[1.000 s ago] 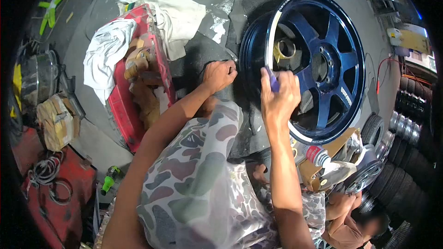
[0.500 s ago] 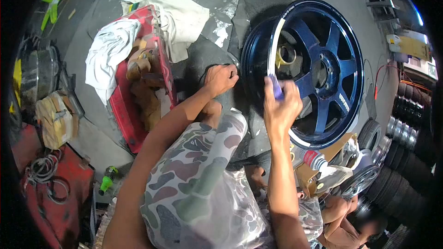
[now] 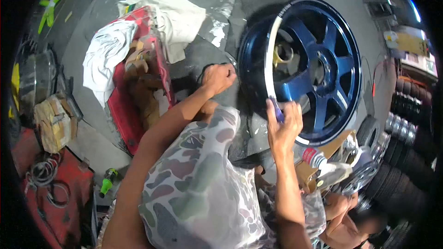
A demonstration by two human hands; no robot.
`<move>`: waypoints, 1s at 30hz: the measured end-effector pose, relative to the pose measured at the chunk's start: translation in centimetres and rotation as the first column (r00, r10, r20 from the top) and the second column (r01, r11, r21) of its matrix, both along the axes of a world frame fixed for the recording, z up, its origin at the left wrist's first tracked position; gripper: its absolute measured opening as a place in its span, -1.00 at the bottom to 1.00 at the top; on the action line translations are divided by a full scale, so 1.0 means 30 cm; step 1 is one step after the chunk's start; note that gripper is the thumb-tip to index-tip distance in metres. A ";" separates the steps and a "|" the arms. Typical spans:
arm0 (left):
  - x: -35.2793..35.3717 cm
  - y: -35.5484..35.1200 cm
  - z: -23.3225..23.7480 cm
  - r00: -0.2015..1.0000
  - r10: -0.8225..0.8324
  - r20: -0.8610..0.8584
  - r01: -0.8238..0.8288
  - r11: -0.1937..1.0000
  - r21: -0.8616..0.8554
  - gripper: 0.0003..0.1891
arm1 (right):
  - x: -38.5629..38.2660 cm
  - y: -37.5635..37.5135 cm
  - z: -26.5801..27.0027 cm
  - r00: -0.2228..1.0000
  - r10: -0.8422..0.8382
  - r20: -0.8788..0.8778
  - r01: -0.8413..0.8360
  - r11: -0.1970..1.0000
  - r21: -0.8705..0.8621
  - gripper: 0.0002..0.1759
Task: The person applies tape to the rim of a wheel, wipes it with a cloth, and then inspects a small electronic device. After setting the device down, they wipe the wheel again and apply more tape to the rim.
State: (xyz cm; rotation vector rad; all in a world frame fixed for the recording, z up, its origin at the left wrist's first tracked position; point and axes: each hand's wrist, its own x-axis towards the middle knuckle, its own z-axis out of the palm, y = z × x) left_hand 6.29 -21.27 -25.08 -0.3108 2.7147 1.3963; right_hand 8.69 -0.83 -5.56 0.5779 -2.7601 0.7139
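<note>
A blue multi-spoke wheel rim (image 3: 290, 87) stands at the right of centre, with a pale strip (image 3: 271, 50) along its near lip. Pinched between the fingers of my right hand (image 3: 285, 122) is a small purple tool (image 3: 277, 109), its tip touching the lip at the lower end of the pale strip. My left hand (image 3: 218, 79) is curled closed just left of the rim; whatever its fingers hold, if anything, is hidden. A yellow ring (image 3: 283, 54) shows through the rim's opening.
A red tray (image 3: 123, 120) holds brown pieces, with a white cloth (image 3: 108, 50) over it and a beige cloth (image 3: 177, 18) beside it. A green-capped bottle (image 3: 108, 182) lies lower left. Another person (image 3: 344, 221) sits lower right near stacked tires (image 3: 392, 170).
My right hand has moved down along the rim's lip with the purple tool. The rim appears slightly turned. My left hand remains closed beside it.
</note>
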 end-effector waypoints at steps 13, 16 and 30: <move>-0.013 -0.026 0.451 0.777 -0.427 -0.463 0.230 0.877 -0.422 -0.13 | -0.104 0.234 0.444 0.998 0.037 0.057 -0.042 0.995 0.086 -0.64; -0.009 0.032 0.430 0.762 -0.440 -0.474 0.237 0.872 -0.429 -0.18 | 0.047 0.477 0.483 0.976 -0.114 0.187 0.077 0.978 0.192 -0.61; -0.009 -0.120 0.460 0.595 -0.743 -0.305 0.426 0.614 -0.664 -0.43 | 0.208 0.549 0.345 0.767 -0.467 0.439 0.518 0.855 0.005 -0.80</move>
